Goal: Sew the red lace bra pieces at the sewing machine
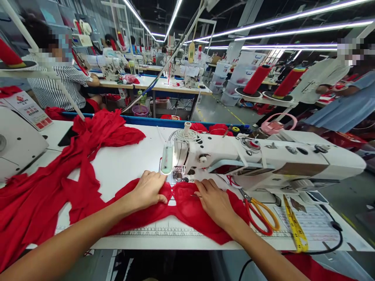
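Forearms (pixel 79 232), both bare, stretch across the front edge, and beneath them runs the white table (pixel 125 160). Big white sewing machine (pixel 263 154) fills the right side! Over on the left, a heap of red cloth (pixel 66 168) sprawls, and if it gets dragged it could pull the work crooked. Centre stage: the red bra (pixel 187 205), flat on the table just in front of the machine's foot; whether its top edge sits under it, I can't tell. Left hand (pixel 149 190) presses down on it, thumb spread from the fingers. Right hand (pixel 213 197) bends its fingers over the other cup; whether they pinch, can't tell. Watch those scissors (pixel 252 203), close by the bra's right side: a sideways tug might snag it. Yellow tape measure (pixel 295 228) beyond. Now the foot (pixel 178 175): fingertips this near risk a jab if the machine runs, and uneven pressure could pucker the thin cloth.
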### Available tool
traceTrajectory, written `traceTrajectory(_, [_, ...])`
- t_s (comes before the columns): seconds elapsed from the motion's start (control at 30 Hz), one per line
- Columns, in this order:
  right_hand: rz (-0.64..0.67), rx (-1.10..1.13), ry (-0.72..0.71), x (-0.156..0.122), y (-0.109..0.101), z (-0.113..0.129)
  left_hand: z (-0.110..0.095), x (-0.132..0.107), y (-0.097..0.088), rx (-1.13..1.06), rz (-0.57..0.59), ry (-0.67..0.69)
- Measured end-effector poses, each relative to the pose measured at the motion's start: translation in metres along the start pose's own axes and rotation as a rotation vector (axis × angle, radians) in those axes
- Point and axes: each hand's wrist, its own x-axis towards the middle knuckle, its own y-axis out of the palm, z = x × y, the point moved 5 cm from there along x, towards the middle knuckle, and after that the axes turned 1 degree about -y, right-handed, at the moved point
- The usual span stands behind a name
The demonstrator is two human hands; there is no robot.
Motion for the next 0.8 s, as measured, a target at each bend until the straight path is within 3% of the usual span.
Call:
traceTrajectory(0.17, [-0.015, 0.0, 0.022, -0.009, -0.016, 0.01, -0.002, -0.012, -0.001, -0.174, 0.017, -0.033])
traceTrajectory(0.23, [-0.003, 0.069, 0.058, -0.015, -0.032, 0.021, -0.001, -0.02, -0.005, -0.282, -0.045, -0.048])
traceTrajectory(0.3, [0.02, 0.302, 0.026, -0.022, -0.053, 0.045, -0.001, -0.029, -0.012, -0.409, -0.15, -0.055])
traceTrajectory(0.4, [0.088, 0.887, -0.317, -0.033, -0.085, 0.102, 0.002, -0.044, -0.017, -0.645, -0.311, -0.058])
traceTrajectory(0.47, [0.116, 1.122, -0.604, -0.04, -0.099, 0.133, 0.009, -0.057, -0.016, -0.821, -0.368, -0.063])
traceTrajectory(0.5, [0.094, 1.188, -0.65, -0.039, -0.1, 0.14, 0.014, -0.063, -0.015, -0.908, -0.38, -0.072])
traceTrajectory(0.53, [0.035, 1.229, -0.612, -0.035, -0.097, 0.141, 0.019, -0.07, -0.012, -0.991, -0.381, -0.084])
traceTrajectory(0.67, [-0.231, 1.245, -0.167, -0.004, -0.066, 0.118, 0.036, -0.094, -0.001, -1.265, -0.35, -0.143])
traceTrajectory(0.8, [-0.131, 1.337, -0.113, 0.017, -0.042, 0.124, 0.04, -0.106, 0.002, -1.417, -0.341, -0.161])
